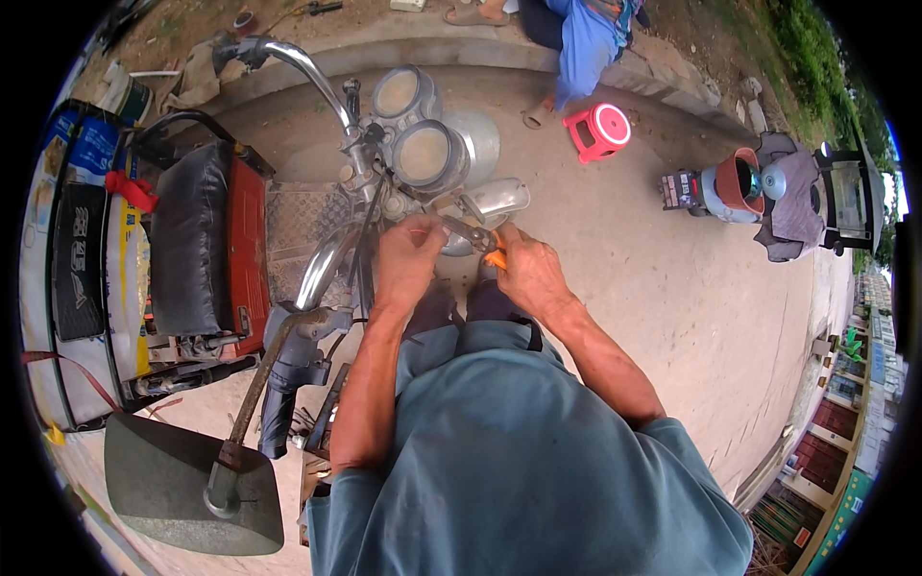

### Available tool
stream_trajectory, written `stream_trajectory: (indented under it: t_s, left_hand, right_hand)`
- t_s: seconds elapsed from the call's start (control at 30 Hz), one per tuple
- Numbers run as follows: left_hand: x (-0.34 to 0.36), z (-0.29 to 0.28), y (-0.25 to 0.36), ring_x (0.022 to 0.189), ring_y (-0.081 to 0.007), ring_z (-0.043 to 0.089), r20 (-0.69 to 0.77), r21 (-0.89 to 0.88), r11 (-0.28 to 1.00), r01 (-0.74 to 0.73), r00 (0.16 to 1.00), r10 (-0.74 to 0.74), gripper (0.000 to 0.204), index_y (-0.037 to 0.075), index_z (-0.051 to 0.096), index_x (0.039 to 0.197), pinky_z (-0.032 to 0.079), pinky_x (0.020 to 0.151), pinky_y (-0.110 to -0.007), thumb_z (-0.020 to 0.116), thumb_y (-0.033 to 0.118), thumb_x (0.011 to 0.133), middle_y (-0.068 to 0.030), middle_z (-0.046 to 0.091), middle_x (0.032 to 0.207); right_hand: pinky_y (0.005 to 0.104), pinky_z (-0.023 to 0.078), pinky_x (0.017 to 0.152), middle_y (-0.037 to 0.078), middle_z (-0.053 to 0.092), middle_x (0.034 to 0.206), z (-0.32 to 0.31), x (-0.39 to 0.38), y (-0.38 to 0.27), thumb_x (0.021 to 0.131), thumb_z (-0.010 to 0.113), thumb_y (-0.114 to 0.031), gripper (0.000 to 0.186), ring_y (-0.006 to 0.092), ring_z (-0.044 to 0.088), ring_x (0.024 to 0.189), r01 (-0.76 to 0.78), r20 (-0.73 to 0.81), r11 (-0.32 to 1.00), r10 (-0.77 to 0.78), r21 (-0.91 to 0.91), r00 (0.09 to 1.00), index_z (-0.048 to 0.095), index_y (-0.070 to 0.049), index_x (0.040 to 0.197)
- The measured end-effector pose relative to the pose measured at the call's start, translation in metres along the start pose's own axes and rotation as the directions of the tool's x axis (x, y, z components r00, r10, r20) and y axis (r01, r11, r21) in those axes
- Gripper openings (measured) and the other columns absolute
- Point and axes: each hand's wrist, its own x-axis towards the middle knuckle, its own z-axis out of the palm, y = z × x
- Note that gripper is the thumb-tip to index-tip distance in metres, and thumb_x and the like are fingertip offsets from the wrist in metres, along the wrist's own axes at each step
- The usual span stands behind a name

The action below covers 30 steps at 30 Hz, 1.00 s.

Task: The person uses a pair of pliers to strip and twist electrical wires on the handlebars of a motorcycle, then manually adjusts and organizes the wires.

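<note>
My right hand point(531, 274) is closed around a pair of pliers with orange handles point(496, 259). Their metal jaws point(476, 236) point left, toward a small metal piece by the front of a motor tricycle. My left hand point(405, 261) is closed in a pinch beside those jaws; what its fingertips hold is too small to make out. Just beyond both hands are two round gauges point(426, 156) with dusty faces and a shiny silver metal part point(501, 198). Dark cables point(366, 226) run down next to my left hand.
Chrome handlebars point(305, 72) curve up at left, with a rear-view mirror point(182, 485) low in view. Behind them is a black padded seat point(192, 240). A red stool point(599, 132) stands near a seated person in blue point(584, 48). Another vehicle point(792, 197) is parked at right.
</note>
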Motion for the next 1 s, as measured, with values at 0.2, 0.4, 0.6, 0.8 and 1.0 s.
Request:
stream_trajectory:
  t_s: [0.2,0.4,0.6,0.8,1.0]
  left_hand:
    - [0.003,-0.001,-0.007,0.067,-0.0053,0.051,0.021,0.013,0.999,-0.034,0.999,0.033,0.016,-0.003,0.070,0.103,0.041,0.060,-0.023,0.070,0.009,0.094,0.0006,0.062,0.076]
    - [-0.002,-0.006,-0.009,0.070,-0.0065,0.054,0.052,0.208,0.971,-0.119,0.993,0.110,0.012,-0.001,0.070,0.101,0.042,0.063,-0.024,0.069,0.008,0.094,-0.0002,0.064,0.078]
    - [-0.015,-0.023,-0.014,0.073,-0.0097,0.058,0.076,0.049,0.994,0.100,0.992,-0.104,0.015,-0.003,0.069,0.105,0.047,0.069,-0.025,0.069,0.005,0.093,-0.0033,0.067,0.082]
    - [0.001,-0.007,-0.007,0.078,-0.0133,0.064,0.206,0.069,0.996,0.049,0.977,-0.062,0.019,-0.005,0.068,0.112,0.053,0.074,-0.028,0.068,0.003,0.095,-0.0082,0.071,0.093]
    - [-0.004,-0.007,-0.009,0.079,-0.0141,0.066,0.171,-0.035,0.998,0.056,0.984,-0.049,0.016,-0.005,0.067,0.111,0.055,0.074,-0.029,0.064,0.003,0.098,-0.0101,0.072,0.095]
  right_hand:
    - [0.0488,0.055,0.075,0.022,0.069,0.093,0.004,0.000,0.002,0.080,0.065,-0.002,0.024,0.0414,0.069,0.082,-0.011,0.021,0.997,0.012,-0.072,1.000,0.055,0.000,0.102]
    - [0.0457,0.052,0.070,0.017,0.067,0.083,0.016,-0.006,0.011,0.091,0.068,-0.012,0.020,0.0349,0.068,0.075,-0.092,-0.169,0.995,0.096,0.031,0.981,0.054,-0.002,0.103]
    - [0.0386,0.049,0.077,0.016,0.064,0.088,-0.060,0.026,0.046,0.099,0.064,-0.017,0.023,0.0253,0.061,0.082,-0.256,-0.197,0.833,0.392,0.491,0.899,0.055,0.004,0.103]
    - [0.0341,0.050,0.088,0.007,0.067,0.101,-0.015,0.023,-0.005,0.091,0.073,-0.011,0.030,0.0169,0.062,0.095,-0.192,0.067,0.564,0.235,0.803,0.970,0.058,0.000,0.114]
    - [0.0340,0.050,0.087,0.010,0.066,0.096,0.024,0.038,-0.016,0.090,0.072,-0.010,0.027,0.0176,0.063,0.094,-0.180,0.048,0.566,0.241,0.805,0.969,0.059,0.001,0.111]
